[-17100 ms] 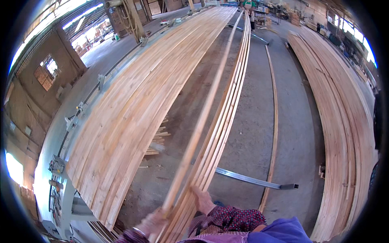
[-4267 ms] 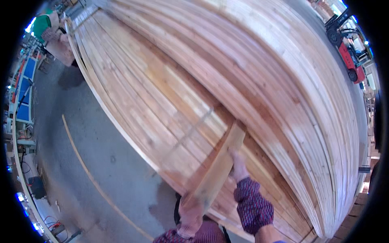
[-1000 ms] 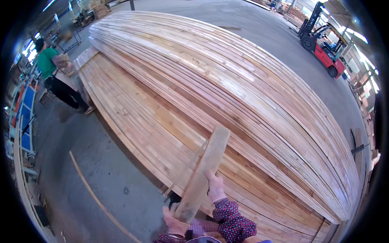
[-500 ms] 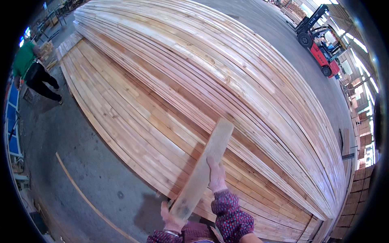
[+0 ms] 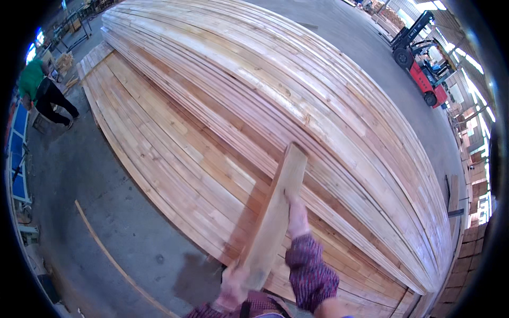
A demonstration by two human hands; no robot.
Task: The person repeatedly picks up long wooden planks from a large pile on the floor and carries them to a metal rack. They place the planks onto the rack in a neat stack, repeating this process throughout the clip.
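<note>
A short, thick wooden board (image 5: 278,212) slants away from me above the stacked planks, its far end reaching to the raised layers. My left hand (image 5: 233,283) grips its near end from the left side. Farther up, my right hand (image 5: 298,214) is closed on the board's right edge; its fingers are partly hidden and slightly blurred. Beneath the board lies a wide stack of long pale planks (image 5: 159,135), stepped so that the far part (image 5: 328,111) sits higher than the near part. The board casts a shadow across the lower planks.
A person in a green top (image 5: 34,79) bends over at the far left beside blue panels (image 5: 20,127). A red forklift (image 5: 424,79) stands at the far right. One thin wooden strip (image 5: 114,259) lies on the concrete floor (image 5: 69,175). Timber piles (image 5: 461,265) line the right.
The board has turned about its length, showing more of its left edge, and its far end has moved slightly farther away. My right hand has shifted up and right. The person in green has bent down.
</note>
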